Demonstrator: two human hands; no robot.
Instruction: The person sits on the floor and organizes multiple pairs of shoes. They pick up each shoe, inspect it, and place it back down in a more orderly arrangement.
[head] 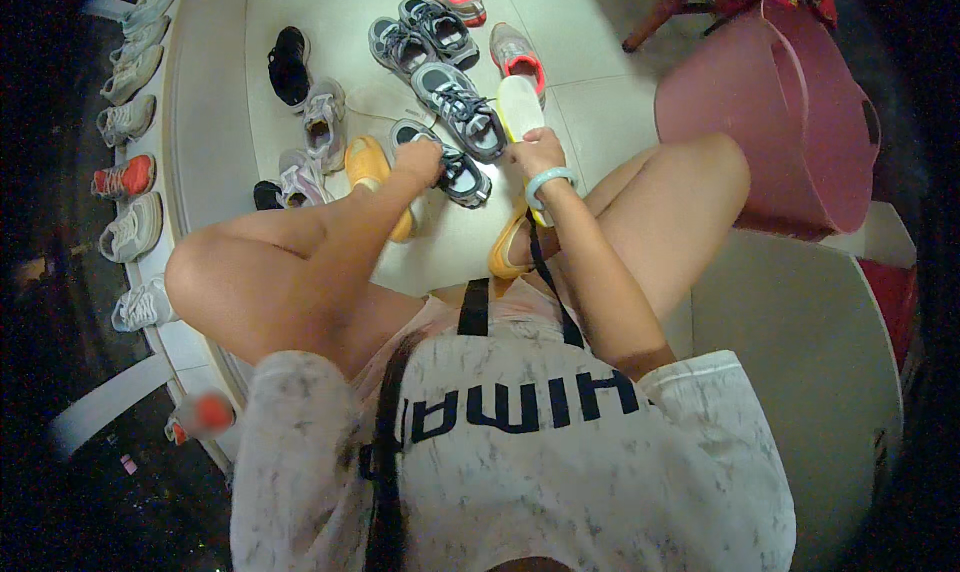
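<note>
My right hand [538,152], with a pale bangle at the wrist, grips a white and yellow insole [519,106] by its lower part. My left hand [421,161] is on a grey and black laced sneaker [466,180] on the tiled floor; its fingers are partly hidden. Just beyond lies another grey laced sneaker [459,110], and two similar ones, a grey sneaker [397,46] and a dark grey sneaker [441,30], lie farther off. A beige sneaker with a coral lining [516,50] touches or lies just behind the insole's far end.
A pink plastic tub [757,121] stands at the right beside a red wooden stool leg [651,16]. To the left lie a black shoe [289,65] and a light grey sneaker [325,121]. Several shoes line a white ledge [166,219]. Yellow slippers [366,161] are on my feet.
</note>
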